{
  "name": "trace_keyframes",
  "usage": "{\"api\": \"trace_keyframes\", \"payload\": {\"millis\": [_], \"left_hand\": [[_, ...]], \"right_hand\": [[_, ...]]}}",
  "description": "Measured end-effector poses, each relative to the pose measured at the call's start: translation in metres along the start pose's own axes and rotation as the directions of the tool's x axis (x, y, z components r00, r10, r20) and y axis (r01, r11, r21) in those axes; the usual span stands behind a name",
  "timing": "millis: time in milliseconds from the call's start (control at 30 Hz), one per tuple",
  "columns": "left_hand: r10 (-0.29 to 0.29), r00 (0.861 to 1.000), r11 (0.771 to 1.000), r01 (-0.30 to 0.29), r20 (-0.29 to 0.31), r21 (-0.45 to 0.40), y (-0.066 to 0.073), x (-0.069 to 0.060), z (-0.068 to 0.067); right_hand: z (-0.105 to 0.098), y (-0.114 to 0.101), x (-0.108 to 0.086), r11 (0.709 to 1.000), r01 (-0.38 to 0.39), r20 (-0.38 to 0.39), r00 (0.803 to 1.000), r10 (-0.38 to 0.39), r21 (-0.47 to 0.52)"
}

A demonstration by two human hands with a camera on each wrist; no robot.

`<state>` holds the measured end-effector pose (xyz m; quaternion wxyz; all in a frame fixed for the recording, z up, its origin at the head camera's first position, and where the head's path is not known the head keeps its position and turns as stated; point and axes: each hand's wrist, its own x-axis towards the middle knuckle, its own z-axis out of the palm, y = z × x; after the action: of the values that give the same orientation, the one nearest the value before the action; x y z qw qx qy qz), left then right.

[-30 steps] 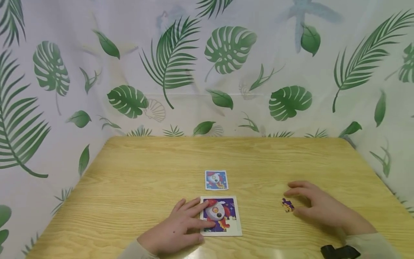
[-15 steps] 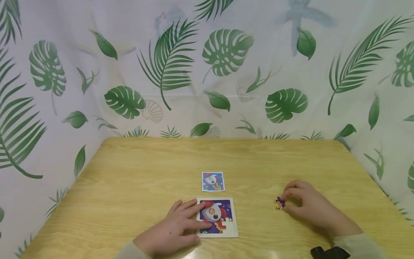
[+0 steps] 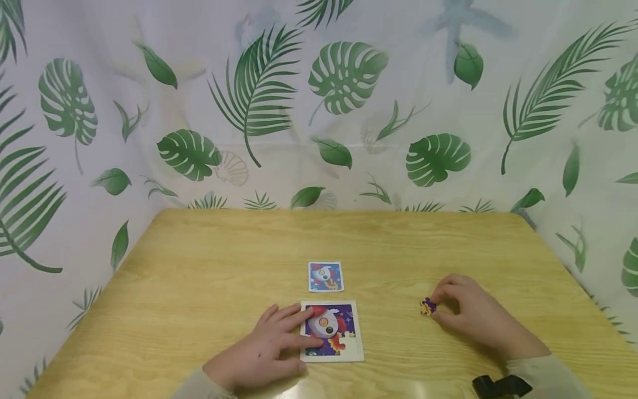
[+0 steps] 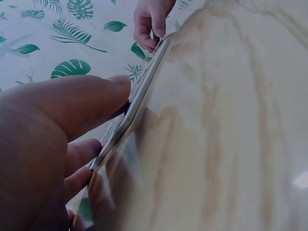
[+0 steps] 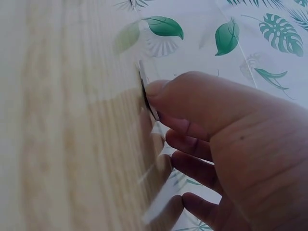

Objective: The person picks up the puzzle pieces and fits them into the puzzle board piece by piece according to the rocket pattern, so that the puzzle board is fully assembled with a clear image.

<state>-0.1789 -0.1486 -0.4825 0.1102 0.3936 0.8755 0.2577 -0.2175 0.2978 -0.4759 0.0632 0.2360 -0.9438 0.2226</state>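
My left hand lies with outspread, fairly straight fingers over the left part of a framed jigsaw puzzle, which pictures a rocket on purple. A pale gap shows at the puzzle's lower right. In the left wrist view, the thumb is at the near edge of the puzzle's board. Further right, my right hand pinches a small purple and yellow puzzle piece between thumb and forefinger. The right wrist view shows the piece edge-on, at or just above the tabletop; any small gap beneath is unclear.
Behind the puzzle lies a small picture card with the same rocket. Everything rests on a wood-grain table. A white cloth printed with green leaves hangs along the back and sides.
The right thumb and forefinger have closed on the puzzle piece, which has shifted slightly left towards the puzzle. The left hand stays on the puzzle. The head view has shifted slightly.
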Motion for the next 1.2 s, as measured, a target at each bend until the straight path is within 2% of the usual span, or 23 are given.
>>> {"api": "trace_keyframes", "payload": {"millis": [267, 400, 533, 633, 733, 833, 1067, 1200], "left_hand": [[0.005, 1.0, 1.0, -0.005, -0.021, 0.003, -0.001, -0.002, 0.001], [0.023, 0.999, 1.0, -0.023, -0.035, 0.004, -0.001, 0.001, -0.003], [0.034, 0.999, 0.999, -0.034, -0.034, 0.002, 0.0, 0.002, -0.005], [0.037, 0.999, 0.999, -0.037, -0.032, 0.007, 0.0, 0.002, -0.006], [0.039, 0.999, 0.999, -0.039, -0.029, 0.006, 0.0, 0.003, -0.006], [0.04, 0.999, 0.999, -0.04, -0.024, 0.001, 0.0, 0.002, -0.006], [0.018, 1.0, 1.0, -0.018, -0.018, -0.007, 0.003, 0.001, -0.003], [-0.044, 0.999, 0.998, 0.043, -0.028, -0.047, 0.011, 0.001, 0.002]], "right_hand": [[0.004, 0.0, 0.007, 1.0, 0.002, -0.006, 1.0, -0.002, -0.004], [0.005, -0.009, 0.011, 0.997, 0.014, 0.007, 1.0, -0.014, 0.08], [0.015, -0.042, 0.018, 0.976, 0.028, 0.084, 0.995, -0.047, 0.214], [0.029, -0.075, 0.027, 0.964, 0.077, 0.116, 0.987, -0.109, 0.254], [0.041, -0.102, 0.032, 0.963, 0.124, 0.126, 0.979, -0.158, 0.238], [0.048, -0.116, 0.034, 0.969, 0.144, 0.126, 0.977, -0.171, 0.201], [0.055, -0.129, 0.03, 0.985, 0.102, 0.134, 0.984, -0.121, 0.138], [0.061, -0.132, 0.028, 0.99, 0.102, 0.144, 0.983, -0.115, 0.098]]}}
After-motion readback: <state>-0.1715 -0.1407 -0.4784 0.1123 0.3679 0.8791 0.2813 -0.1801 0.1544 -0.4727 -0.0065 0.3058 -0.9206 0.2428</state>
